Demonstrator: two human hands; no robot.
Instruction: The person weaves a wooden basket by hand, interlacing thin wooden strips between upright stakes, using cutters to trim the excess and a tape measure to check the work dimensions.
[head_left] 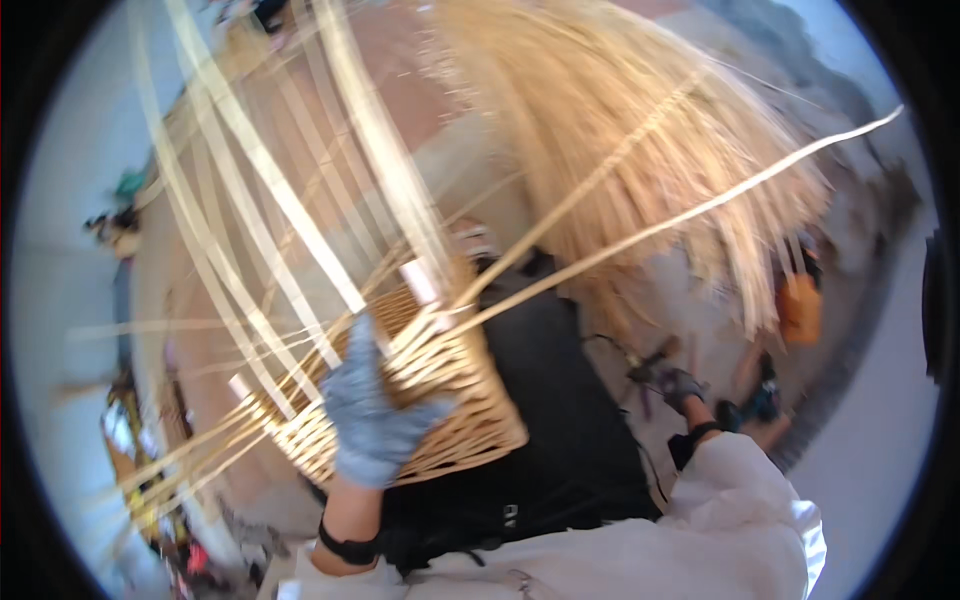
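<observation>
A half-woven wicker basket (460,400) lies tilted across my lap, with long pale flat strips (265,165) rising from its upper edge. In a grey-blue glove, my left hand (375,410) grips its near side, the thumb stretched right across the weave and the fingers reaching up to the edge. Thin round canes (660,220) stick out from the basket to the upper right, and more fan out at lower left. Away to the right, my gloved right hand (683,388) reaches down beside a small dark tool (652,368); blur hides whether its fingers hold the tool.
A large bundle of straw-coloured canes (610,130) spreads over the floor at upper right. Black cloth (560,380) covers my lap under the basket. An orange container (799,308) stands at far right. Assorted items (175,500) lie along the left side.
</observation>
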